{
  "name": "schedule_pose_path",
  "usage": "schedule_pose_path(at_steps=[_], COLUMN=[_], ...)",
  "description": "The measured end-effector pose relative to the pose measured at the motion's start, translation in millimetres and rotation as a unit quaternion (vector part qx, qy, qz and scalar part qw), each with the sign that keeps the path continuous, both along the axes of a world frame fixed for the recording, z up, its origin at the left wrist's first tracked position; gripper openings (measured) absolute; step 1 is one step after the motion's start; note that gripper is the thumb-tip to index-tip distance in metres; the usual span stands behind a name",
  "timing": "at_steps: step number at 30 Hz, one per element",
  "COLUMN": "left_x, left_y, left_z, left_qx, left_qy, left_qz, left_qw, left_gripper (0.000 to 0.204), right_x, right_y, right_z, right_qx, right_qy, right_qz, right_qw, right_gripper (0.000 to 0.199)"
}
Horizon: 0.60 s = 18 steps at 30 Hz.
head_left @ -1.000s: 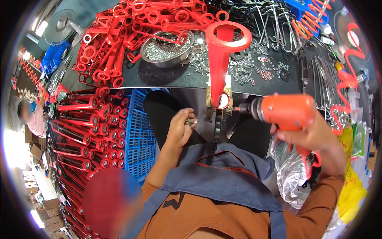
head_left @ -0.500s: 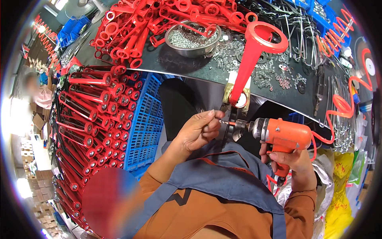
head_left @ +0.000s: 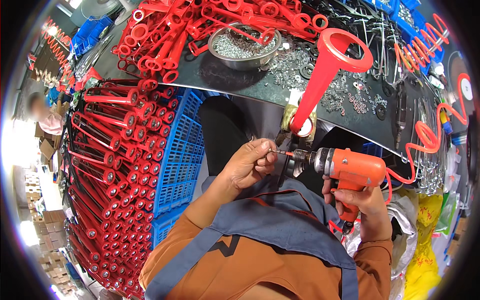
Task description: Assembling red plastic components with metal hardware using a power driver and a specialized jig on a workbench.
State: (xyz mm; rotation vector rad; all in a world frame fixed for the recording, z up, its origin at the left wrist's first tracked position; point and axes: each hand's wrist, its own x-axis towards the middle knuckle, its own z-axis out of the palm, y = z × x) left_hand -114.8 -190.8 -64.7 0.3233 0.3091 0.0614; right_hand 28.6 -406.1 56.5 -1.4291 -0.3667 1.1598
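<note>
The drill (head_left: 359, 166) is orange, the ring-topped part (head_left: 320, 85) red, the latticed crate (head_left: 176, 159) blue, the apron (head_left: 280, 227) slate blue.

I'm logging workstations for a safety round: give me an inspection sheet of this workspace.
Surface: dark worktable, small metal parts scattered on it.
Things: orange power tool; tilted red bracket, ring end up.
Clutter: heaped red parts; metal bowl of small pieces.
Hands: right hand grips the tool; left hand pinched at its tip, any held piece unclear.
Cables: red coiled hose at right.
Surroundings: another person far left; yellow bag lower right.
</note>
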Motion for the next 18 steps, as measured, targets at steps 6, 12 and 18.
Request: schedule_pose_path(at_steps=[6, 12, 18], left_x=[0.5, 4.5, 3.9], left_y=[-4.6, -11.8, -11.3], left_z=[1.6, 8.5, 10.2], left_qx=[0.016, 0.139, 0.132], left_qy=[0.030, 0.069, 0.068], left_qz=[0.006, 0.055, 0.050], left_qw=[0.999, 0.986, 0.988], left_gripper=[0.020, 0.024, 0.028], right_x=[7.7, 5.2, 5.6], right_y=[-1.6, -1.4, -3.7], right_z=[-16.8, -18.1, -15.4], right_qx=[0.058, 0.066, 0.062], right_qy=[0.019, -0.001, 0.004], right_qz=[0.054, 0.078, 0.039], right_qw=[0.997, 0.995, 0.997], right_gripper=[0.038, 0.037, 0.035])
